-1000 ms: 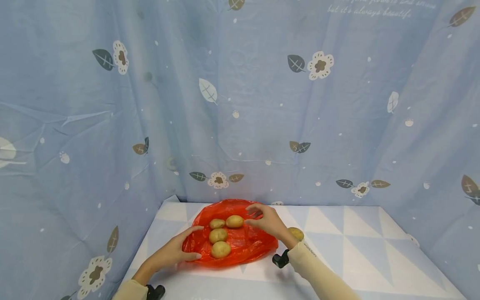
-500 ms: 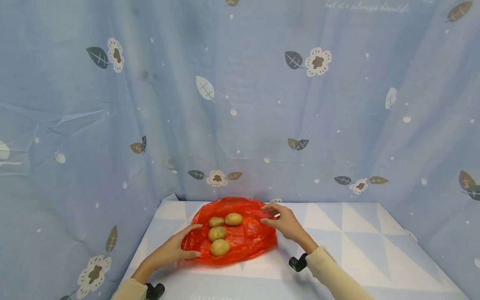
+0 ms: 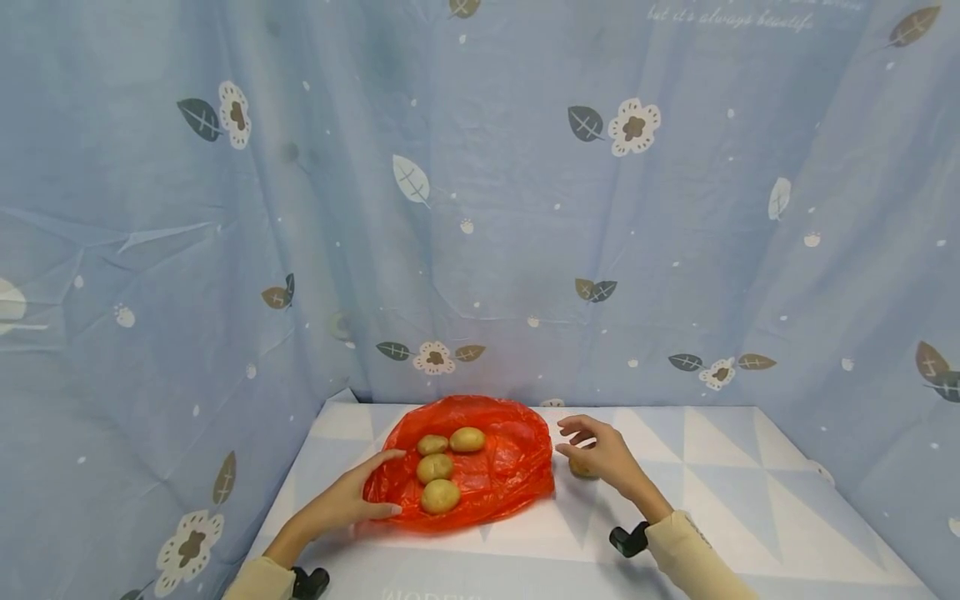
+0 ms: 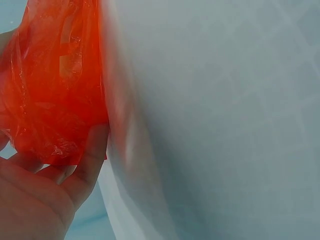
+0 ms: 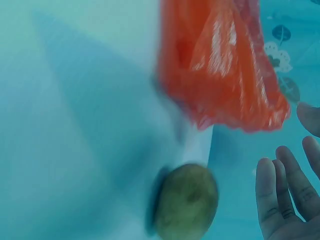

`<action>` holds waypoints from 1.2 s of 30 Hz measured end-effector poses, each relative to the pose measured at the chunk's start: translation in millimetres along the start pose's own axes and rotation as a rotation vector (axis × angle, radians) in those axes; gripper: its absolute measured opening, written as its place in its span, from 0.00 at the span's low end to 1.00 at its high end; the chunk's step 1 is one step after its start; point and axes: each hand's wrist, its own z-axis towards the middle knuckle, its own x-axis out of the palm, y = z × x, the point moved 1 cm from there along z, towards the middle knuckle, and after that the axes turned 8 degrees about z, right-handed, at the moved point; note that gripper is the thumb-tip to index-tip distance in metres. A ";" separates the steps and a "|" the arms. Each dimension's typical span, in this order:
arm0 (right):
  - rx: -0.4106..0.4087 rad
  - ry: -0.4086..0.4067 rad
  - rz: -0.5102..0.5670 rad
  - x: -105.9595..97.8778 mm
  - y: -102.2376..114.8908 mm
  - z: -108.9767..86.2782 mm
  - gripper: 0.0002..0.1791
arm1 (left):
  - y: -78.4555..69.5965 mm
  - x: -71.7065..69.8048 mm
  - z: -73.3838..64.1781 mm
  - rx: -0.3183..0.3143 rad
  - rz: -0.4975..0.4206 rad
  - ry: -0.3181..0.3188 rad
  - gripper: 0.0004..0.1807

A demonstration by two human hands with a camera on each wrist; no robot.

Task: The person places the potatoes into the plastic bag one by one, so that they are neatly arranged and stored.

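A red plastic bag lies spread open on the table, with several potatoes inside it. At its left end, my left hand holds the bag's side, thumb at the front and fingers over the rim. The left wrist view shows fingers curved round the crinkled red plastic. My right hand is to the right of the bag, fingers loosely bent and holding nothing. Just below it, partly hidden in the head view, a single potato sits on the table outside the bag.
The table is covered with a white and pale blue triangle-patterned cloth. Blue curtains with flowers and leaves hang behind it and along both sides. Black wrist cameras sit below the hands.
My right hand has moved right, from over the bag's right part to beside it, above the loose potato. The left hand stays at the bag's left end, and the potatoes inside lie as before.
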 end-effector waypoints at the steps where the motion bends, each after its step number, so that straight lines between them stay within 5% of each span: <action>1: -0.001 -0.003 -0.004 -3.1 -2.0 -2.0 0.21 | 0.0 0.0 0.0 0.000 0.002 0.000 0.46; 19: 0.029 -0.096 -0.156 -45.4 -47.0 -27.8 0.23 | 2.3 1.3 1.9 -0.023 -0.013 -0.001 0.47; 36: 0.159 -0.078 -0.212 -48.1 -69.8 -30.5 0.26 | 0.9 0.1 0.6 0.000 -0.033 0.010 0.47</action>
